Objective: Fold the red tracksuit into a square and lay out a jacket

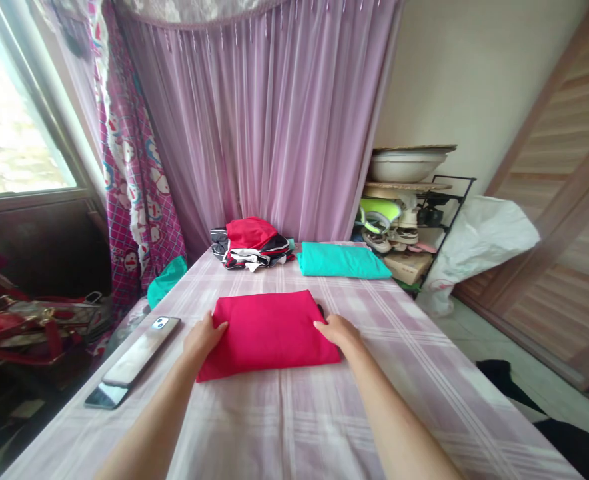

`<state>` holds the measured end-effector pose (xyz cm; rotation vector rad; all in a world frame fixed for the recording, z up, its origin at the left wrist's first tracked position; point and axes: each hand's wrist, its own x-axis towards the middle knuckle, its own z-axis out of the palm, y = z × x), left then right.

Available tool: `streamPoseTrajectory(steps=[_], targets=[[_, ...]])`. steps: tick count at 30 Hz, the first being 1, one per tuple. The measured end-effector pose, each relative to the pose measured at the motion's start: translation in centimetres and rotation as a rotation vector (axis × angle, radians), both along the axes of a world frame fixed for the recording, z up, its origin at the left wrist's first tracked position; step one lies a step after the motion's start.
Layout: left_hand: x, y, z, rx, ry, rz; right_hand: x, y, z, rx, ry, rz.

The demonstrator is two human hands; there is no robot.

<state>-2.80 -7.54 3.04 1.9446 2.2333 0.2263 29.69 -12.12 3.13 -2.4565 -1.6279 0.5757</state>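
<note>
A folded red garment lies in front of me on the checked cloth of the table. My left hand grips its left edge, thumb on top and the other fingers tucked underneath or behind. At the opposite edge, my right hand pinches the fabric in the same way. A small dark bit shows just behind the garment near my right thumb. Beyond it, a folded turquoise garment rests at the back right. A heap of red, black and white clothes sits at the back left.
Two phones overlap near the table's left edge. A turquoise cloth hangs beside that edge. Purple curtains close off the back. To the right stand a shoe rack, a white bag and a wooden door.
</note>
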Motion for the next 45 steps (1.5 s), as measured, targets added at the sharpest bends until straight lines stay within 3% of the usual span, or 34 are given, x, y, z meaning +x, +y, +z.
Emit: streamPoseTrajectory(steps=[4, 9, 12, 15, 17, 19, 22, 25, 28, 31, 34, 41, 45], targets=[[1.6, 0.3, 0.8, 0.127, -0.074, -0.011, 0.9, 0.5, 0.3, 0.017, 0.062, 0.077], [3.7, 0.1, 1.1, 0.373, -0.225, -0.071, 2.0, -0.9, 1.1, 0.200, 0.057, 0.052], [4.7, 0.5, 0.7, 0.355, -0.251, -0.100, 2.9, -1.6, 1.5, 0.220, -0.027, -0.008], [5.7, 0.8, 0.3, 0.259, -0.134, -0.077, 3.0, -2.3, 1.5, 0.161, -0.155, -0.014], [6.5, 0.9, 0.5, 0.286, -0.032, -0.107, 2.4, -2.4, 1.8, 0.211, -0.238, -0.012], [7.7, 1.1, 1.2, 0.353, 0.037, -0.181, 1.0, -1.8, 2.7, 0.352, -0.269, 0.019], [9.9, 1.9, 2.5, 0.385, 0.062, -0.289, -2.3, 0.7, 4.3, 0.569, -0.195, 0.178], [11.7, 3.1, 2.3, 0.361, 0.063, -0.331, -5.6, 3.9, 4.5, 0.664, -0.101, 0.347], [12.0, 4.3, 0.3, 0.260, 0.066, -0.311, -7.5, 6.1, 2.3, 0.546, -0.079, 0.413], [11.5, 4.8, -1.7, 0.196, 0.055, -0.290, -7.8, 6.8, -0.7, 0.380, -0.084, 0.384], [11.2, 4.6, -2.5, 0.227, 0.038, -0.296, -7.5, 6.7, -2.3, 0.384, -0.079, 0.351], [11.3, 4.4, -2.4, 0.258, 0.005, -0.279, -7.5, 7.0, -2.2, 0.409, -0.088, 0.331], [11.3, 4.5, -2.3, 0.237, -0.004, -0.282, -6.7, 7.7, -1.5, 0.312, -0.068, 0.314]])
